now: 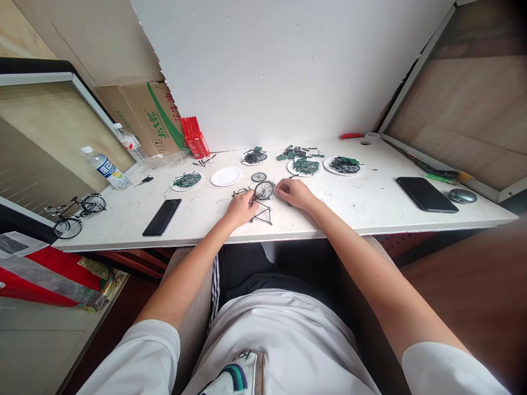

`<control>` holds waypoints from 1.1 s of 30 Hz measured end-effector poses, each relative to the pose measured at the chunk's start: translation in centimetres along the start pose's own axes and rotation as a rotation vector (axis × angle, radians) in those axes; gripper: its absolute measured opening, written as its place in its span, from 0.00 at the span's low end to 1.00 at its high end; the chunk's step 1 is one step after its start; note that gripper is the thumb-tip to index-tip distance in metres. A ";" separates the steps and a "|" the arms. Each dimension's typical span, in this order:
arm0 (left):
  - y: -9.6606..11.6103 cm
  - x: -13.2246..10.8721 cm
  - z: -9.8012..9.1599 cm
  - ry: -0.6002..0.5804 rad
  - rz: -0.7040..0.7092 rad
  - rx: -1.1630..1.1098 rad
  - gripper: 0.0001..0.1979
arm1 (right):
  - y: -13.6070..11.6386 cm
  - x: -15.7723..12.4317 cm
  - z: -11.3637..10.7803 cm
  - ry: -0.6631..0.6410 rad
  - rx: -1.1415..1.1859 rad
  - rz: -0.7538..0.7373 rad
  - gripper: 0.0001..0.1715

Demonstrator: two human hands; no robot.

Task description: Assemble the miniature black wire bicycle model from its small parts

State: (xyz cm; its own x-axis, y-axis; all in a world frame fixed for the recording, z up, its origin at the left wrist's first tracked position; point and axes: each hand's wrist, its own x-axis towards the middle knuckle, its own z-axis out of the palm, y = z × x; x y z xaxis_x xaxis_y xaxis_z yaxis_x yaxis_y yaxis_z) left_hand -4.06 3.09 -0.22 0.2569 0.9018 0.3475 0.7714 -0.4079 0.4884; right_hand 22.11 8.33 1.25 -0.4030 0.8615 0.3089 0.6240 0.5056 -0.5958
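A small black model bicycle frame point(263, 213) lies on the white table point(370, 208) in front of me, with a spoked wheel point(264, 190) at its top. My left hand point(240, 208) is closed on the frame's left side. My right hand point(294, 192) pinches at the wheel's right edge. A second loose wheel point(258, 176) lies just behind them.
Paper plates hold green and black parts: point(186, 180), point(254, 158), point(305, 166), point(343, 165); one plate point(226, 176) is bare. Two phones point(162, 216) point(426, 193), a finished model bicycle point(76, 215), water bottles point(105, 168), cardboard boxes point(144, 118) and a grey mouse point(462, 195) surround the work.
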 end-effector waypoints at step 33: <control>0.1 0.0 -0.1 0.002 -0.001 0.005 0.06 | -0.2 0.0 -0.1 0.000 -0.012 -0.017 0.10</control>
State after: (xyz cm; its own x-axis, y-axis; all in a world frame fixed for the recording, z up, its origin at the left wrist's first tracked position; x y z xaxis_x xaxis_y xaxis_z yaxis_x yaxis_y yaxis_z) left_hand -4.02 3.00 -0.12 0.2548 0.9019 0.3488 0.7744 -0.4064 0.4850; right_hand 22.06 8.19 1.46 -0.4141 0.8525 0.3189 0.6252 0.5211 -0.5811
